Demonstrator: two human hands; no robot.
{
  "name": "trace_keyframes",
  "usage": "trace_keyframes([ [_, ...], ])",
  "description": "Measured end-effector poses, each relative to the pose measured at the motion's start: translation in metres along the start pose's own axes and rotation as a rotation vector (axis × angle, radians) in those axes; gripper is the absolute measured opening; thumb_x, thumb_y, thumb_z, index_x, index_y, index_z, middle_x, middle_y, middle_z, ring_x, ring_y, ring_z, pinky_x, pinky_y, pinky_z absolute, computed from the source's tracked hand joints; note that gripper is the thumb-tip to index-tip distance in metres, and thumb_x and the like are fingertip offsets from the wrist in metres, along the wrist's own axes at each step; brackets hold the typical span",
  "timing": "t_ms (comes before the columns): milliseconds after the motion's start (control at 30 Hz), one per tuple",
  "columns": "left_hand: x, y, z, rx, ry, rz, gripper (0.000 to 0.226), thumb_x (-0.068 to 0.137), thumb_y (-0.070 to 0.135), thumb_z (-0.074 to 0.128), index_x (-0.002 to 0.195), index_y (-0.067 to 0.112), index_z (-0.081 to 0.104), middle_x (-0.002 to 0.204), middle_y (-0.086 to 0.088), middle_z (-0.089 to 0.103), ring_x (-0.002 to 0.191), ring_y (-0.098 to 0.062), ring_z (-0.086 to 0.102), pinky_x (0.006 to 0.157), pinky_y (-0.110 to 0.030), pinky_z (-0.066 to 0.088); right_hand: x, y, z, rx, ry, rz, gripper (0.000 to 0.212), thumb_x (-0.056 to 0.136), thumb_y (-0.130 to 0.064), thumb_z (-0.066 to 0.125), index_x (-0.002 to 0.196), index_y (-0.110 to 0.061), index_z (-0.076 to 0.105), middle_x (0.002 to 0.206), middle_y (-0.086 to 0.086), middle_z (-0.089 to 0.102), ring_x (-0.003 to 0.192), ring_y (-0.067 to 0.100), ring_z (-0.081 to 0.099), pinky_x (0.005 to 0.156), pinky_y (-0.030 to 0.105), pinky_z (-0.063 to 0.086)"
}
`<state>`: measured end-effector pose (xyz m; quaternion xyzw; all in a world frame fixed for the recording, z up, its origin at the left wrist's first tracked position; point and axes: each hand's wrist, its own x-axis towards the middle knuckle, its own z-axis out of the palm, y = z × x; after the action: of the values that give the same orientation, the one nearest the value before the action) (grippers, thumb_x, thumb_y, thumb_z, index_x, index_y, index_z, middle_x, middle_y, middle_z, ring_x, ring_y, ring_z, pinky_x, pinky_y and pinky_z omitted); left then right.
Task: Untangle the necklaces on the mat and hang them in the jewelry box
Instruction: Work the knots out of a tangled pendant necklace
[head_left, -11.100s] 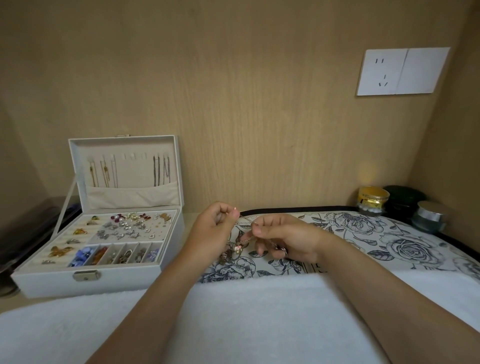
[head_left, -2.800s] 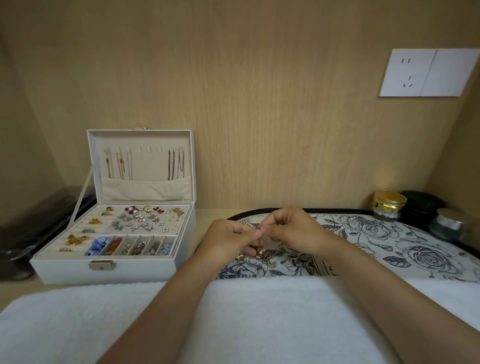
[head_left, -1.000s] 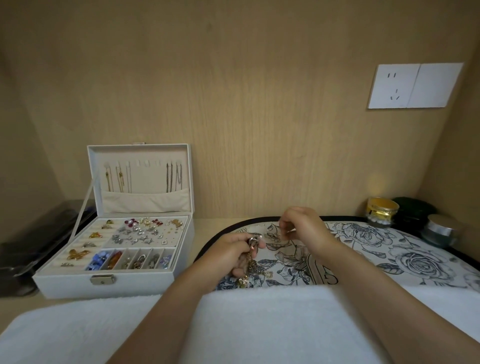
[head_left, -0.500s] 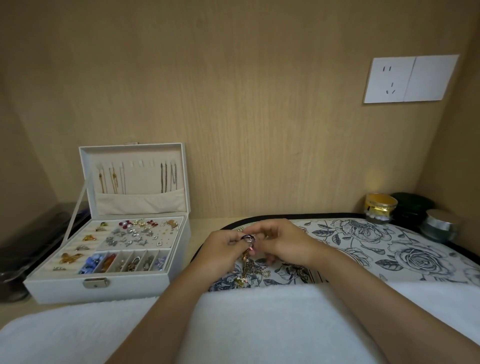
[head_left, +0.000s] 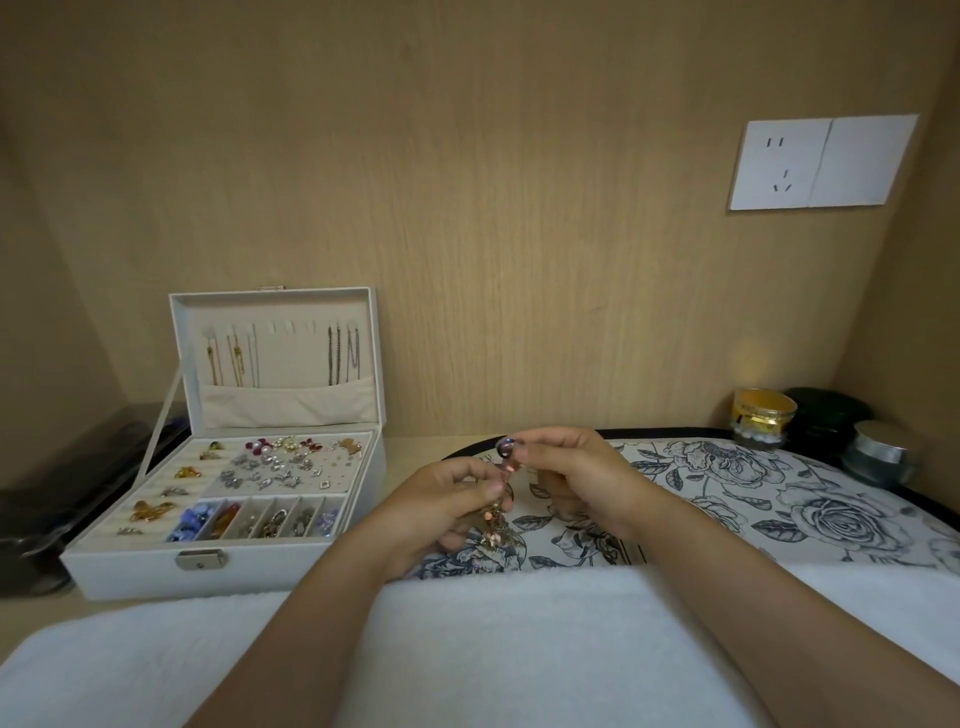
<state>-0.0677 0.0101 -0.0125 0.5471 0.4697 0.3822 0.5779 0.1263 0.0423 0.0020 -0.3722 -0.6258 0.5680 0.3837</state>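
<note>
Tangled necklaces (head_left: 492, 521) dangling over floral mat (head_left: 737, 499), white jewelry box (head_left: 156, 571) open

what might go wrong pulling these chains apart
Both hands hold one clump of necklaces: the right hand pinches the pendant, the left hand grips below, so a tug could tighten the tangle or snap a chain. A dropped piece may be hard to spot on the patterned mat.

Dim, warm light throughout, with a faint glow on the back wall (head_left: 519, 234) above the gold jar (head_left: 763, 418) at the desk's (head_left: 415, 451) far right corner. Its far left corner sinks into shadow. Edges bow with wide-angle distortion; the necklaces (head_left: 492, 522) blur softly.
</note>
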Motion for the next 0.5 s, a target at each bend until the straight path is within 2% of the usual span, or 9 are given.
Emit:
trace_keyframes([
  [67, -0.001, 0.001, 0.003, 0.145, 0.023, 0.023, 0.014, 0.093, 0.019, 0.066, 0.106, 0.015, 0.070, 0.085, 0.002, 0.071, 0.048, -0.005, 0.034, 0.041, -0.017, 0.022, 0.002, 0.000, 0.000, 0.026, 0.044, 0.016, 0.008, 0.094, -0.019, 0.065, 0.088, -0.015, 0.068, 0.045, -0.010, 0.044, 0.039, 0.007, 0.023, 0.044, 0.022, 0.014],
  [133, -0.001, -0.001, 0.005, 0.264, 0.059, 0.079, 0.013, 0.092, 0.017, 0.068, 0.103, 0.016, 0.075, 0.081, 0.009, 0.072, 0.050, 0.001, 0.049, 0.043, -0.014, 0.032, 0.002, 0.001, 0.000, 0.020, 0.108, 0.007, 0.012, 0.092, -0.023, 0.068, 0.084, -0.014, 0.065, 0.055, -0.009, 0.054, 0.042, 0.008, 0.028, 0.041, 0.021, 0.019],
  [167, 0.000, -0.002, 0.006, 0.293, 0.087, 0.113, 0.013, 0.091, 0.014, 0.069, 0.102, 0.016, 0.076, 0.081, 0.011, 0.073, 0.057, 0.004, 0.057, 0.047, -0.011, 0.039, 0.003, 0.002, -0.001, 0.044, 0.144, 0.008, 0.013, 0.092, -0.023, 0.068, 0.084, -0.014, 0.065, 0.066, -0.006, 0.060, 0.044, 0.008, 0.032, 0.041, 0.021, 0.022],
  [233, 0.002, -0.004, 0.006, 0.318, 0.132, 0.160, 0.016, 0.089, 0.011, 0.071, 0.098, 0.022, 0.077, 0.086, 0.010, 0.076, 0.077, 0.002, 0.067, 0.065, -0.011, 0.051, 0.006, 0.004, -0.005, 0.125, 0.198, 0.015, 0.012, 0.093, -0.024, 0.067, 0.086, -0.015, 0.064, 0.081, -0.001, 0.064, 0.046, 0.008, 0.039, 0.039, 0.019, 0.025],
  [300, 0.003, -0.005, 0.005, 0.340, 0.184, 0.169, 0.021, 0.088, 0.011, 0.072, 0.093, 0.031, 0.075, 0.091, 0.011, 0.075, 0.082, -0.001, 0.068, 0.074, -0.013, 0.053, 0.007, 0.003, -0.009, 0.175, 0.235, 0.003, 0.011, 0.096, -0.024, 0.064, 0.089, -0.015, 0.062, 0.086, 0.001, 0.066, 0.047, 0.010, 0.043, 0.038, 0.019, 0.025],
  [400, 0.006, -0.007, 0.001, 0.532, 0.287, 0.192, 0.016, 0.090, 0.017, 0.069, 0.098, 0.029, 0.075, 0.093, 0.012, 0.073, 0.082, 0.000, 0.067, 0.072, -0.008, 0.047, 0.008, 0.001, -0.011, 0.211, 0.312, -0.015, 0.013, 0.099, -0.023, 0.059, 0.092, -0.013, 0.058, 0.086, 0.002, 0.072, 0.047, 0.011, 0.048, 0.038, 0.019, 0.024],
  [467, 0.006, -0.008, -0.002, 0.612, 0.300, 0.208, 0.013, 0.092, 0.021, 0.067, 0.090, 0.031, 0.075, 0.085, 0.005, 0.073, 0.066, -0.009, 0.064, 0.063, -0.017, 0.048, 0.009, -0.001, -0.011, 0.217, 0.359, -0.010, 0.014, 0.102, -0.024, 0.055, 0.095, -0.012, 0.056, 0.086, 0.003, 0.075, 0.048, 0.012, 0.050, 0.037, 0.020, 0.025],
  [500, 0.005, -0.008, -0.002, 0.620, 0.297, 0.210, 0.017, 0.093, 0.021, 0.065, 0.083, 0.032, 0.073, 0.080, 0.003, 0.072, 0.055, -0.008, 0.057, 0.055, -0.019, 0.045, 0.009, -0.001, -0.011, 0.225, 0.383, -0.008, 0.013, 0.103, -0.024, 0.053, 0.097, -0.012, 0.054, 0.086, 0.004, 0.075, 0.049, 0.013, 0.050, 0.037, 0.020, 0.026],
])
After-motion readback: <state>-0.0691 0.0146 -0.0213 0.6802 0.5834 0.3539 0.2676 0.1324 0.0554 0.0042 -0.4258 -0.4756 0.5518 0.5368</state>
